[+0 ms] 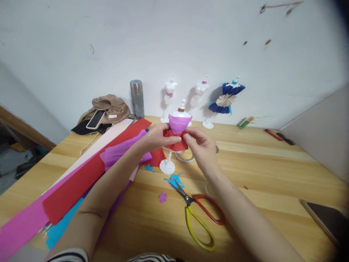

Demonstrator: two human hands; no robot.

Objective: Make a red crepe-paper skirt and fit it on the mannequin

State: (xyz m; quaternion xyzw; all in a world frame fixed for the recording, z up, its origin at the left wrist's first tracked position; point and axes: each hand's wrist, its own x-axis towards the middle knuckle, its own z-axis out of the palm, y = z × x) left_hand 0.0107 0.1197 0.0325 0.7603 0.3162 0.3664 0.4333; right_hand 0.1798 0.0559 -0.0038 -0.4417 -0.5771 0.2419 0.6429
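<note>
A small white dress-form mannequin (167, 166) stands upright on its round base in front of me, dressed in a pink paper top (180, 124) and a red paper skirt (178, 145). From the left, my left hand (158, 137) presses thumb and fingers on the skirt at the waist. My right hand (201, 142) pinches the skirt's right side between thumb and index finger. Below the base lie blue paper scraps (175, 180), a purple paper flower (163, 197) and scissors (188, 199) with one red and one yellow handle, blades spread.
Long paper sheets, including a red one (73, 189), cover the left side under my left forearm. Behind stand a thermos (137, 100), two white mannequins and a mannequin in a blue paper dress (218, 103). A phone (325, 218) lies at the right; a tape roll (185, 157) sits behind the base.
</note>
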